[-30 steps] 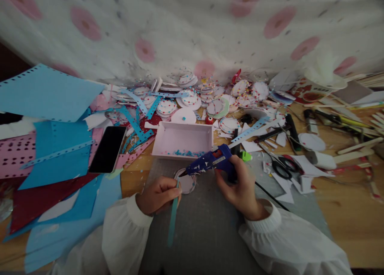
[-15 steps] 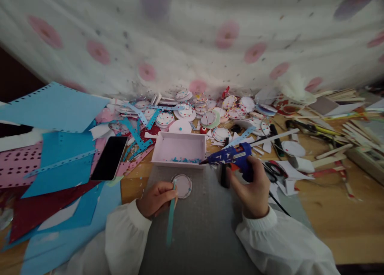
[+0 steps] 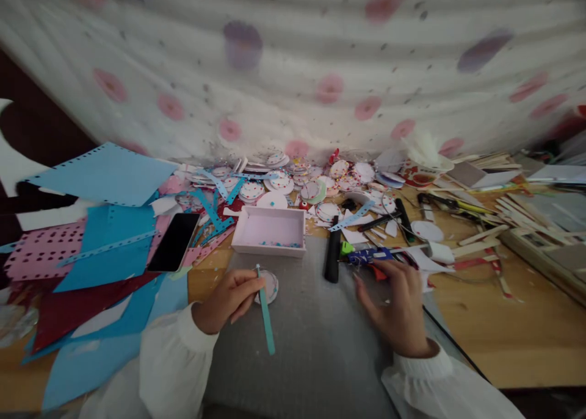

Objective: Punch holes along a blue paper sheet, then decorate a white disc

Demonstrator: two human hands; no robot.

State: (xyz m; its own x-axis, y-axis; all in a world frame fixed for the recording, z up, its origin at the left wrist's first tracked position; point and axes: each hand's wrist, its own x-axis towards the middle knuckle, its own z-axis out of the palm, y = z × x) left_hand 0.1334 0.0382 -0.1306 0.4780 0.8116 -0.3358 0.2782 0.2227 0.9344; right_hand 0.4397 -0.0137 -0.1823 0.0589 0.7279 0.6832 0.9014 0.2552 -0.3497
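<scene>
My left hand (image 3: 229,298) pinches a flat teal craft stick (image 3: 266,326), which slants down toward me over the grey mat (image 3: 302,333). Just behind that stick, a small white paper disc (image 3: 273,288) with a dotted edge lies on the mat, partly covered by my fingers. A blue hot glue gun (image 3: 368,256) rests on its side at the right. Close to it, my right hand (image 3: 398,306) has its thumb and fingers apart and holds nothing. A shallow white box (image 3: 270,224) with tiny blue bits inside stands beyond the disc.
At the left lie a black phone (image 3: 174,243) and coloured paper sheets (image 3: 112,242). Decorated paper discs (image 3: 281,181) pile up along the back. A black rod-shaped object (image 3: 332,251) lies beside the glue gun. Wooden sticks (image 3: 480,242) and cutters are at the right.
My right hand has set the glue gun down at the right and opened. The teal stick's lower end has swung right while my left hand keeps its pinch. The view has shifted.
</scene>
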